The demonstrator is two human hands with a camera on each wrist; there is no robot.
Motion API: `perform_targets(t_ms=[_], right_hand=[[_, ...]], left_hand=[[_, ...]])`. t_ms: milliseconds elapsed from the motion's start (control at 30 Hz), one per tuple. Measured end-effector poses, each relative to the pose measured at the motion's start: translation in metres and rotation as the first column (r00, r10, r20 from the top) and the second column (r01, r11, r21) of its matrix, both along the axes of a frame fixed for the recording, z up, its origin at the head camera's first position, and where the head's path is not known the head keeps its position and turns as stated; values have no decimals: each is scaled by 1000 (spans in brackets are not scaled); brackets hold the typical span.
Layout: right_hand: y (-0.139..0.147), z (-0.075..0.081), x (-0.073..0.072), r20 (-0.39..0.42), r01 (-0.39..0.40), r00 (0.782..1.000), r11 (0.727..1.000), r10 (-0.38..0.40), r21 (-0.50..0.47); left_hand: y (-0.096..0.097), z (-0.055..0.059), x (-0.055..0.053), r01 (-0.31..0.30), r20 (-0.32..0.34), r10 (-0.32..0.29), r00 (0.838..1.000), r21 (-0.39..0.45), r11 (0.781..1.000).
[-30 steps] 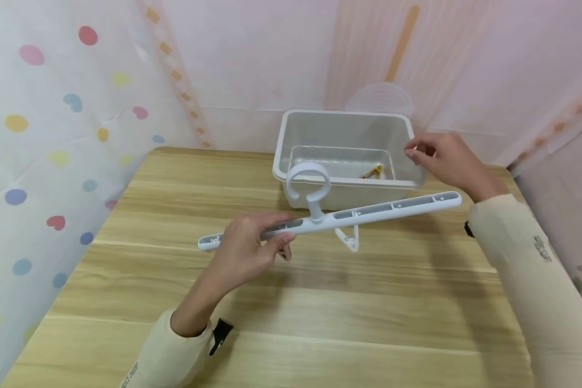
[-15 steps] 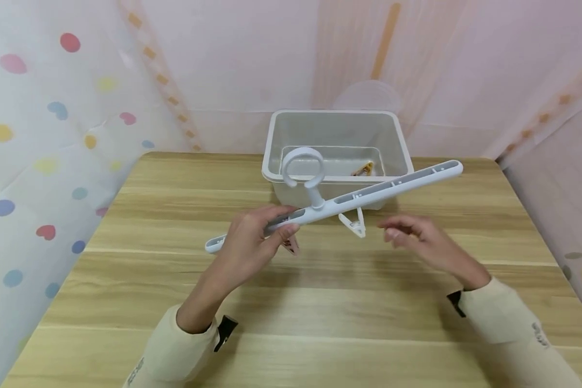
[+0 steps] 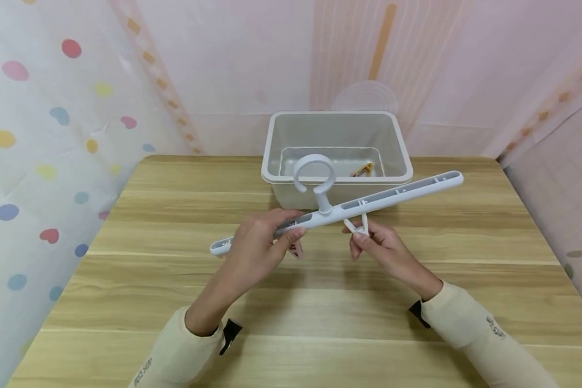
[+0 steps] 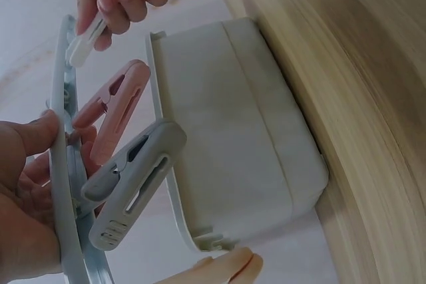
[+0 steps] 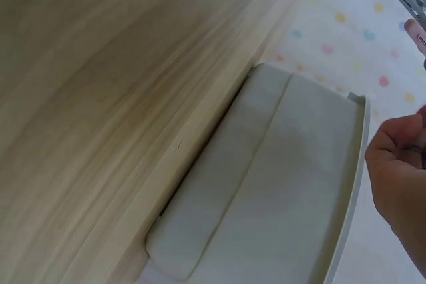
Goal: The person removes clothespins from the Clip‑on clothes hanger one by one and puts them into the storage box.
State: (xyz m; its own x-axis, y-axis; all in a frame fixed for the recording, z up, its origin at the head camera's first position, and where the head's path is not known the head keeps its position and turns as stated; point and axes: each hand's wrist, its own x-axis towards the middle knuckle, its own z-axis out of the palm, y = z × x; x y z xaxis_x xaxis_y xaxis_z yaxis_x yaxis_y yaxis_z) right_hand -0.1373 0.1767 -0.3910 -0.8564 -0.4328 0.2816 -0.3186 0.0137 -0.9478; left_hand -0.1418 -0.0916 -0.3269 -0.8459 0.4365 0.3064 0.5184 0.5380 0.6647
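- My left hand [image 3: 254, 245] grips a pale hanger [image 3: 390, 200].
- My right hand [image 3: 390, 253] pinches the white clip [image 4: 81, 50] beneath its bar.
- A yellow clip [image 3: 367, 168] lies in the bin [image 3: 283, 193].

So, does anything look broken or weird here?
Nothing looks broken or spilled. The hanger tilts in the head view, its right end higher, but the left hand holds it up, so that's not too odd. One yellow clip lies in the bin, while the pink clip and grey clip hang on the hanger.
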Motion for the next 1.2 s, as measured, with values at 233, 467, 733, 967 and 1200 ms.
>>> perform_targets(t_ms=[233,467,733,967,1200], right_hand=[[4,2,3,-50,-23,999,995,18,-96],[6,6,5,-49,-45,998,994,40,-98],[0,4,4,-261,116,959,993,-114,-9],[3,0,1,-517,368,814,924,-264,108],[7,0,-4,-730,546,619,827,-290,134]], left_hand=[[-1,-1,0,-31,-45,31,999,-17,999],[0,-2,1,-70,-94,70,993,-3,998],[-1,-1,4,-73,-130,75,989,23,997],[-1,0,5,-72,-131,75,989,29,997],[0,0,5,-56,-154,61,986,39,998]])
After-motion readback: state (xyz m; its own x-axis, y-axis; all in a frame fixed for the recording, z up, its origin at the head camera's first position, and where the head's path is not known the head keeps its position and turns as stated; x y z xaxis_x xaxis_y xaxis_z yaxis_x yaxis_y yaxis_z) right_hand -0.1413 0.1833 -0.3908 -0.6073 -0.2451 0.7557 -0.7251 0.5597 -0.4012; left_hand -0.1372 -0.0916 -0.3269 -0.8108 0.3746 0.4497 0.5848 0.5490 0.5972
